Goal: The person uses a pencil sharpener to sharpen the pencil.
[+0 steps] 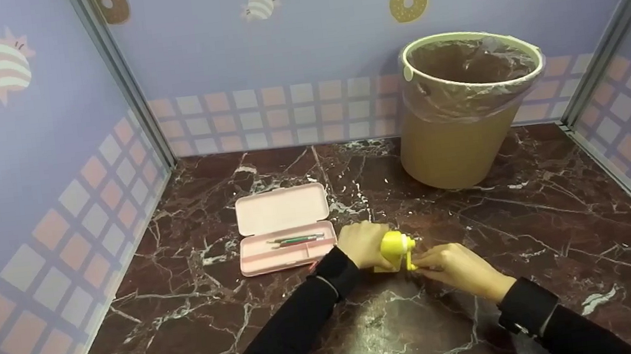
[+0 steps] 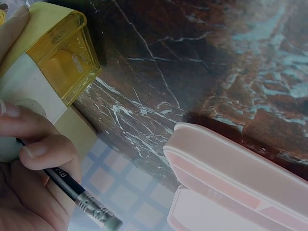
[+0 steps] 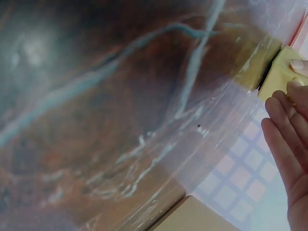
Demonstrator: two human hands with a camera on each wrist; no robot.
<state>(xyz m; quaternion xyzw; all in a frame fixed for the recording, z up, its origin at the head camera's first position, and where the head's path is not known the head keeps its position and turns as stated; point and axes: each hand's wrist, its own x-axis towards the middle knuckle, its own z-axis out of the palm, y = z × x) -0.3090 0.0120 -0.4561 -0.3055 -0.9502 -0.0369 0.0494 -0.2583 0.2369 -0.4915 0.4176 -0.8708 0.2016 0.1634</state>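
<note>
My left hand point(image 1: 363, 244) holds a yellow hand-crank pencil sharpener point(image 1: 392, 243) on the table. A black pencil point(image 2: 67, 183) with a metal ferrule and grey eraser lies under its curled fingers in the left wrist view, its front end hidden at the sharpener. The sharpener's see-through amber shavings drawer point(image 2: 70, 62) faces that camera. My right hand point(image 1: 459, 267) pinches the small yellow crank point(image 1: 409, 260) on the sharpener's right side. In the right wrist view, the right fingers partly cover the yellow body point(image 3: 277, 77).
An open pink pencil case point(image 1: 282, 209) lies left of the hands, with several pencils point(image 1: 302, 239) in its tray. A tan bin point(image 1: 446, 153) with a clear plastic liner stands at the back right. White crumbs dot the dark marbled table point(image 1: 191, 333); patterned walls enclose it.
</note>
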